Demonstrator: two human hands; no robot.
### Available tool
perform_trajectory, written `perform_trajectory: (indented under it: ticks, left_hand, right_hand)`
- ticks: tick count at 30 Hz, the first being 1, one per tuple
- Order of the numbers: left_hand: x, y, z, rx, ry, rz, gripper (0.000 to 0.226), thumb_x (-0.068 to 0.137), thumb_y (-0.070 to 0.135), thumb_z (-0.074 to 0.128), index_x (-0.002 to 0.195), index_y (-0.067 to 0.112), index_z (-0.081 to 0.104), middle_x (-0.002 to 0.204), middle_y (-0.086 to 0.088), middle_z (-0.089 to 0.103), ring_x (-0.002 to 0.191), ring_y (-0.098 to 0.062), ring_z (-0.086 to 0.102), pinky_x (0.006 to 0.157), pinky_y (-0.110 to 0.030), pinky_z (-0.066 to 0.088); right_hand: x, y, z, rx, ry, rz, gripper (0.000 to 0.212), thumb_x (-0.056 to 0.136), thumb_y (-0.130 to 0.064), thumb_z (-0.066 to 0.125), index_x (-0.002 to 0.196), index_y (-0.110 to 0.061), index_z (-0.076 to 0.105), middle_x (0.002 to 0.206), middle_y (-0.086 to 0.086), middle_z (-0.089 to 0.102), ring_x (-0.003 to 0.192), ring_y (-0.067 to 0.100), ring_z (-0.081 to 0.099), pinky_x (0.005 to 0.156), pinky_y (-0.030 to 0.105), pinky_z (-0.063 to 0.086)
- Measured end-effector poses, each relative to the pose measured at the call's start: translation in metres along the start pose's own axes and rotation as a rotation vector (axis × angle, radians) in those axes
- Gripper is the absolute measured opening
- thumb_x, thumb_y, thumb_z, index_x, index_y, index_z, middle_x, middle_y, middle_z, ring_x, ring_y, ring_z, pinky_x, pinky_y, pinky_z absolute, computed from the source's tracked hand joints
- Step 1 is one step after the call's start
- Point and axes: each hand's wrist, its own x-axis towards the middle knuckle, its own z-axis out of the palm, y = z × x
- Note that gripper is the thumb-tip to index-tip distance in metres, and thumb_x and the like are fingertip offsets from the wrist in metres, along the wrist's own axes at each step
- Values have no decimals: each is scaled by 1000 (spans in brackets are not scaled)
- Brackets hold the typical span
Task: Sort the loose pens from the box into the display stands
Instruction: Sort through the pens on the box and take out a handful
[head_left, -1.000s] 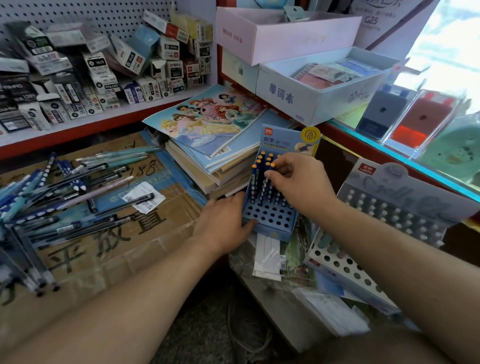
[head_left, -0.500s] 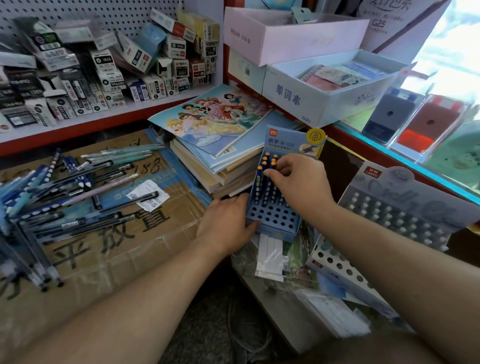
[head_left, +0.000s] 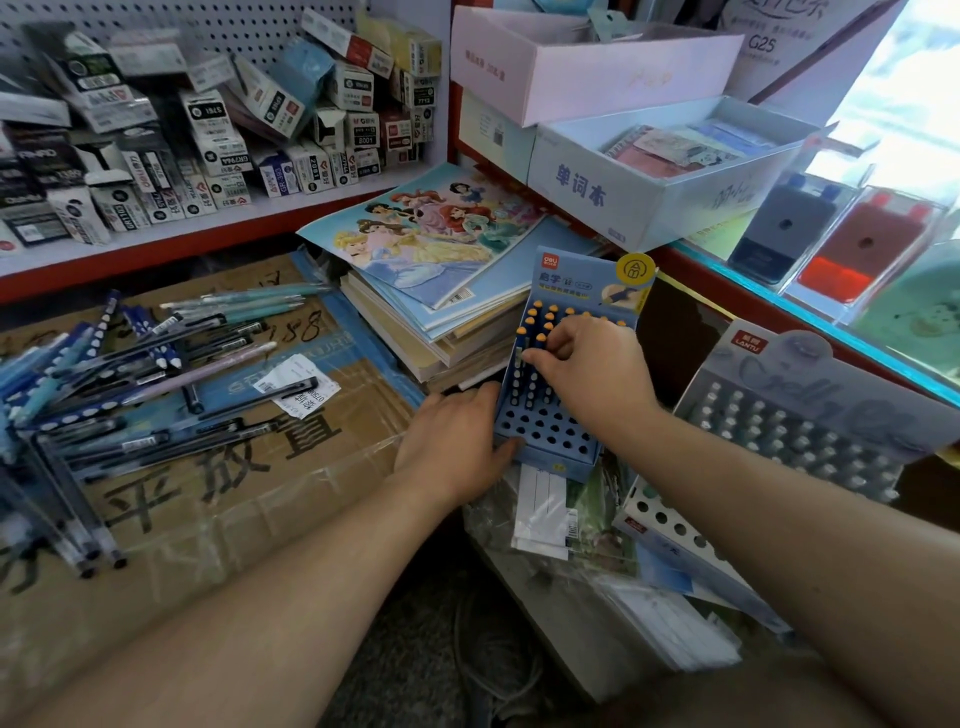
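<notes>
**Down by the shelf: both hands at the blue pen stand**

Over on the left, the big taped cardboard box (head_left: 218, 499) is lying flat, and a heap of loose pens (head_left: 130, 374) is sitting on top of it, well apart from both hands. Off to the right, a grey display stand (head_left: 779, 431) is leaning back, with pen tops filling its upper rows. Between them, the blue display stand (head_left: 550, 431) is sitting tilted beside a stack of notebooks (head_left: 441, 260), with its front rows of holes showing. The left hand (head_left: 452, 441) is bracing the stand's left side, fingers fairly straight along the wall and thumb pressing on the front corner. The right hand (head_left: 592, 374) is reaching over the back rows, fingers curling down onto the orange-topped pens (head_left: 537, 322) standing there. Honestly can't tell if it's actually pinching one.
</notes>
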Motion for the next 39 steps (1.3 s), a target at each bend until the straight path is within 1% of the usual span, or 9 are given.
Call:
perform_trajectory:
  ticks: [5, 10, 13, 16, 18, 21, 27, 33, 39]
  left_hand:
    - [0, 0, -4, -134, -5, -26, 57, 91, 46, 65, 139, 23, 47, 129, -1, 61, 122, -23, 56, 103, -40, 44]
    - [-6, 3, -38, -284, 92, -99, 70, 89, 43, 72, 149, 20, 41, 143, -2, 49, 133, -23, 46, 107, -40, 44]
    - [-15, -11, -72, -360, 84, -180, 75, 88, 46, 73, 150, 23, 38, 147, -1, 43, 132, -22, 48, 106, -40, 46]
    - [-37, -34, -112, -405, 60, -249, 86, 85, 54, 75, 153, 24, 32, 152, 0, 36, 134, -18, 46, 106, -37, 46]
    - [-61, -49, -138, -443, 71, -282, 82, 84, 51, 77, 151, 27, 35, 146, 4, 40, 130, -12, 49, 100, -32, 49]
    - [-101, -69, -175, -496, 77, -352, 85, 80, 57, 76, 150, 33, 35, 141, 11, 42, 128, -6, 50, 99, -30, 45]
    - [-183, -104, -226, -537, 184, -572, 102, 68, 61, 74, 153, 35, 25, 150, 6, 37, 135, -14, 48, 107, -39, 45]
    - [-224, -123, -244, -500, 218, -655, 103, 75, 50, 82, 156, 36, 20, 158, 2, 31, 127, -13, 49, 99, -31, 44]
    - [-233, -148, -243, -421, 160, -639, 108, 68, 63, 82, 153, 48, 17, 163, 5, 21, 141, -19, 42, 116, -42, 37]
  right_hand:
    - [-10, 1, -14, 95, -25, -16, 30, 86, -45, 77, 100, -20, 68, 78, -15, 67, 80, 6, 66, 79, 33, 57]
    - [-24, -10, -26, 398, -110, -160, 30, 86, -32, 80, 112, -21, 68, 93, -11, 68, 83, 4, 66, 77, 24, 57]
    - [-30, -22, -27, 539, -163, -213, 45, 84, -32, 82, 125, -25, 64, 110, -8, 64, 95, 5, 67, 78, 23, 57]
    - [-37, -38, -26, 590, -286, -252, 72, 78, -48, 81, 143, -33, 51, 130, -6, 54, 111, 3, 63, 83, 25, 59]
    - [-42, -50, -24, 569, -367, -289, 89, 68, -64, 76, 147, -38, 44, 137, -6, 50, 118, 5, 59, 88, 29, 59]
    - [-47, -72, -21, 538, -464, -347, 96, 64, -72, 74, 148, -45, 37, 144, -9, 45, 125, 8, 55, 97, 40, 56]
    - [-58, -124, -13, 535, -568, -434, 95, 67, -64, 76, 150, -46, 31, 146, -10, 41, 125, 10, 56, 101, 35, 51]
    - [-68, -164, 9, 464, -654, -529, 99, 70, -67, 76, 152, -47, 27, 150, -10, 37, 126, 10, 55, 100, 38, 53]
    - [-63, -195, 42, 320, -727, -619, 95, 75, -64, 76, 153, -46, 25, 151, -10, 36, 131, 12, 49, 107, 40, 47]
